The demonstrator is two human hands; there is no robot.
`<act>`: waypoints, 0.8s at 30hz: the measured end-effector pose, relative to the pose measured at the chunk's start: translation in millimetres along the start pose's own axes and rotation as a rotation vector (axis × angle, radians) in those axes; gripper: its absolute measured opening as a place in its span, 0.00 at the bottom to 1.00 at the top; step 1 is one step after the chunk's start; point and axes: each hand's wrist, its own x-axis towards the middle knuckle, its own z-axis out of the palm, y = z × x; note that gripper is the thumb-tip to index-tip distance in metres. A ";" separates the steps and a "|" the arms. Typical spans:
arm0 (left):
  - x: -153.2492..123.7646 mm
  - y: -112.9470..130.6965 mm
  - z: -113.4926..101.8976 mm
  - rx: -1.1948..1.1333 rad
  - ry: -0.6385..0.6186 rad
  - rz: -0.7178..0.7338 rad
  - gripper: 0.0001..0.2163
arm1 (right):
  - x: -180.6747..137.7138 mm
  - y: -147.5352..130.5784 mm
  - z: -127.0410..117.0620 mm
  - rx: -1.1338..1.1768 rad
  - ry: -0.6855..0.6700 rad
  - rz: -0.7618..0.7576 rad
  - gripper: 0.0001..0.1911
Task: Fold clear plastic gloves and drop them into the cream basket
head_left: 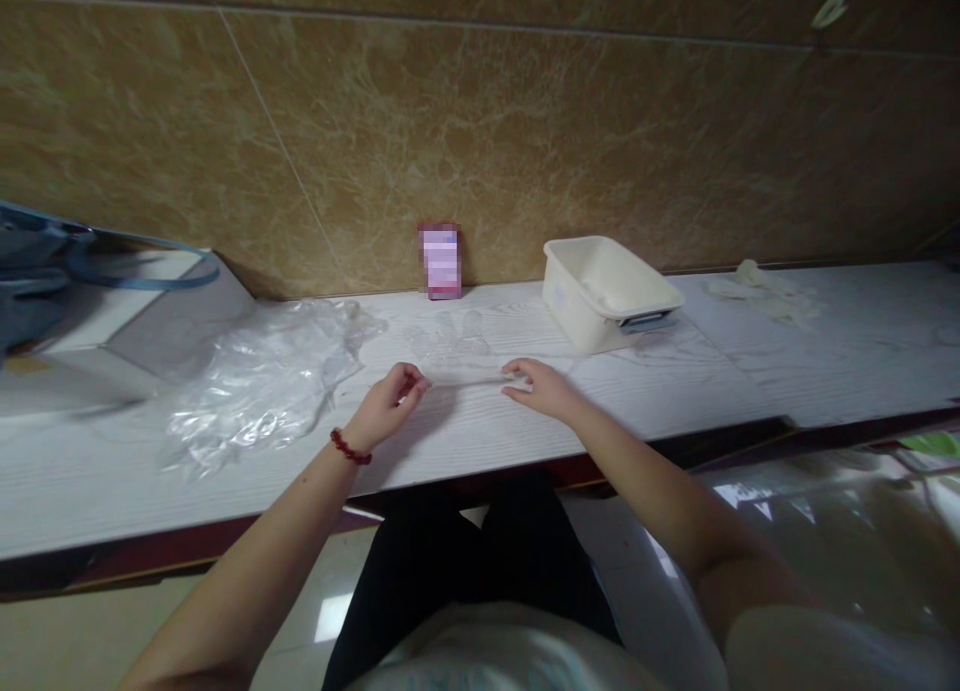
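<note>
A thin, pale strip (469, 381) stretches between my two hands, just above the white counter; its exact kind is not clear. My left hand (394, 396), with a red bead bracelet (350, 448) at the wrist, pinches the left end between thumb and fingers. At the other end is my right hand (544, 386), its thumb and fingers curled about the strip with a small gap showing. Just behind the strip lies a flat, clear plastic piece (450, 336). To the left is a crumpled heap of clear plastic bags (259, 376).
A cream plastic bin (577, 306) with a grey handle stands behind my right hand. A phone (442, 263) leans on the brown tiled wall. Pale, limp pieces (769, 293) lie at the far right. A white box (112, 341) and blue-strapped bag (34, 271) are at left.
</note>
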 end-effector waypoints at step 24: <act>77.3 -31.1 14.0 -0.258 0.375 -0.359 0.08 | 108.2 -3.2 14.2 0.105 -0.088 0.486 0.07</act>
